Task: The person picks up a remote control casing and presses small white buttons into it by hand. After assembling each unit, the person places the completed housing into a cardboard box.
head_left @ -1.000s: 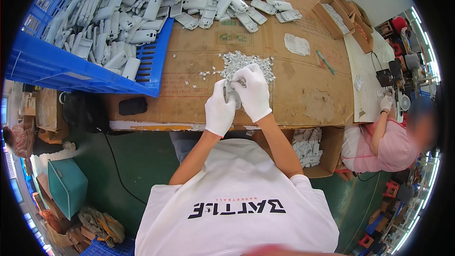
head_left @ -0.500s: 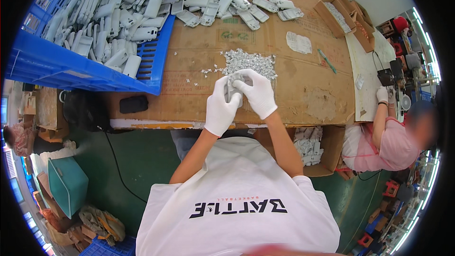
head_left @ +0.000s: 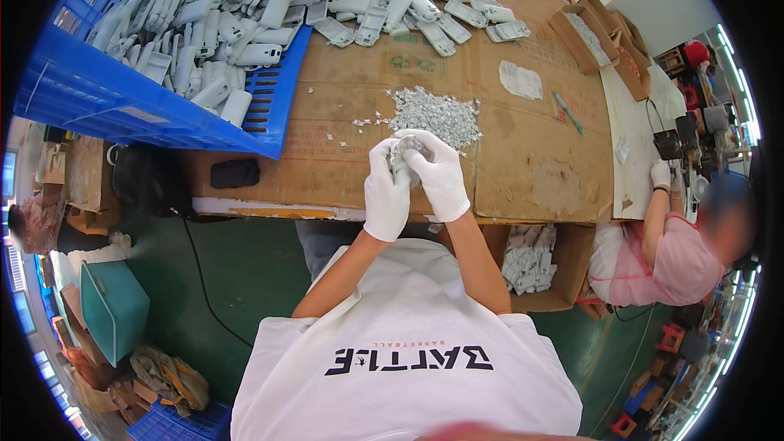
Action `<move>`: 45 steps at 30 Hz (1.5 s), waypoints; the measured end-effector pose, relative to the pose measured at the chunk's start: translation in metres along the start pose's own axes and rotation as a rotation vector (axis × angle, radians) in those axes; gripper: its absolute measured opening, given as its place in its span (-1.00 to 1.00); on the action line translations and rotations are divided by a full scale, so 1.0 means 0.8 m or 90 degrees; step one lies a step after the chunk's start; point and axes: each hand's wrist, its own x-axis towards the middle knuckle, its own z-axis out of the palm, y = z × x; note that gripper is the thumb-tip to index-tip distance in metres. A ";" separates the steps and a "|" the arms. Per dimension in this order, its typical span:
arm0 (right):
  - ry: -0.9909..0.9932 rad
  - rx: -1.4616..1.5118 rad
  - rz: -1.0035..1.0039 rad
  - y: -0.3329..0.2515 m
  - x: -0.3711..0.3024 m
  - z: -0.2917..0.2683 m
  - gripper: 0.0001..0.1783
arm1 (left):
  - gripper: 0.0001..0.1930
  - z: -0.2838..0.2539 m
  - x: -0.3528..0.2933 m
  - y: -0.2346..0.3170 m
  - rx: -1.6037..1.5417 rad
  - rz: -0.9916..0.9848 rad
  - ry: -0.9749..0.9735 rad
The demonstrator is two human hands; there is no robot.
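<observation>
At the near side of the cardboard-covered table, both my white-gloved hands meet over a pale grey plastic casing. My left hand grips it from the left with its fingers curled round. Pressed against its upper end are the fingers of my right hand, also closed. Between them the casing is mostly covered, so its details cannot be made out. Just beyond my fingertips lies a heap of small silvery-white pieces. A large pile of similar white casings spreads from the far left to the middle.
Casings fill a blue plastic crate on the left. A dark pouch, a paper slip and a green pen lie on the table. Cardboard boxes stand far right. Below the edge sits a carton; a co-worker is at right.
Both hands have drawn slightly nearer each other around the casing, and the casing has turned more under the fingers. The whole view has shifted slightly.
</observation>
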 end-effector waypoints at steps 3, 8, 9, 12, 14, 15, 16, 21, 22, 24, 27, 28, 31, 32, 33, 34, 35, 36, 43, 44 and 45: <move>-0.001 0.043 0.005 -0.005 -0.004 0.001 -0.70 | -0.69 -0.002 -0.001 -0.001 -0.001 0.060 -0.012; 0.004 -0.036 -0.029 -0.008 -0.010 -0.001 -0.74 | -0.71 -0.008 0.004 -0.017 -0.142 0.152 -0.046; 0.003 -0.064 -0.035 -0.009 -0.011 -0.001 -0.75 | -0.71 -0.008 0.004 -0.018 -0.142 0.152 -0.046; -0.003 -0.095 -0.063 -0.007 -0.009 -0.005 -0.81 | -0.74 -0.008 0.002 -0.015 -0.149 0.094 -0.056; -0.011 -0.101 -0.054 -0.005 -0.008 -0.009 -0.82 | -0.74 -0.008 -0.002 -0.009 -0.150 0.066 -0.066; -0.019 -0.108 -0.044 -0.004 -0.007 -0.010 -0.83 | -0.74 -0.008 -0.002 -0.011 -0.151 0.066 -0.065; -0.019 -0.108 -0.044 -0.002 -0.008 -0.009 -0.83 | -0.74 -0.008 -0.002 -0.014 -0.193 0.050 -0.072; 0.017 -0.111 -0.051 -0.007 -0.009 -0.001 -0.75 | -0.72 -0.009 0.000 -0.011 -0.222 0.057 -0.088; 0.016 -0.111 -0.050 -0.011 -0.010 0.001 -0.75 | -0.69 -0.009 0.000 -0.009 -0.208 0.073 -0.086; 0.003 -0.032 -0.022 -0.020 -0.010 0.001 -0.75 | -0.66 -0.007 0.000 -0.004 -0.195 0.092 -0.087; 0.004 -0.030 -0.019 -0.010 -0.009 0.000 -0.72 | -0.63 -0.005 -0.003 -0.007 -0.109 0.018 -0.098; 0.002 -0.030 -0.020 -0.010 -0.007 0.000 -0.72 | -0.63 -0.005 -0.001 -0.008 -0.109 0.019 -0.096; -0.020 0.016 -0.023 -0.011 -0.007 0.001 -0.74 | -0.63 -0.006 -0.001 -0.005 -0.118 0.022 -0.095; -0.018 0.015 -0.019 -0.010 -0.006 0.000 -0.73 | -0.64 -0.005 -0.002 -0.005 -0.106 0.019 -0.088; -0.015 0.014 -0.014 -0.009 -0.005 -0.001 -0.73 | -0.64 -0.004 -0.002 -0.004 -0.094 0.017 -0.082; -0.014 0.013 -0.015 -0.007 -0.005 -0.002 -0.73 | -0.64 -0.003 -0.002 -0.004 -0.095 0.018 -0.083; -0.010 0.008 -0.016 -0.002 -0.004 -0.002 -0.74 | -0.64 -0.003 -0.002 -0.005 -0.099 0.022 -0.079; -0.006 0.002 -0.018 0.000 -0.003 -0.002 -0.76 | -0.64 -0.002 -0.001 -0.004 -0.102 0.027 -0.075; 0.012 0.009 -0.011 0.003 -0.001 -0.001 -0.84 | -0.64 -0.003 -0.003 0.003 -0.061 0.013 -0.077; 0.013 0.015 -0.014 0.004 -0.001 -0.003 -0.85 | -0.64 -0.002 -0.005 0.005 -0.034 0.015 -0.076; 0.015 0.021 -0.018 0.006 -0.001 -0.004 -0.87 | -0.65 -0.001 -0.006 0.007 -0.007 0.017 -0.076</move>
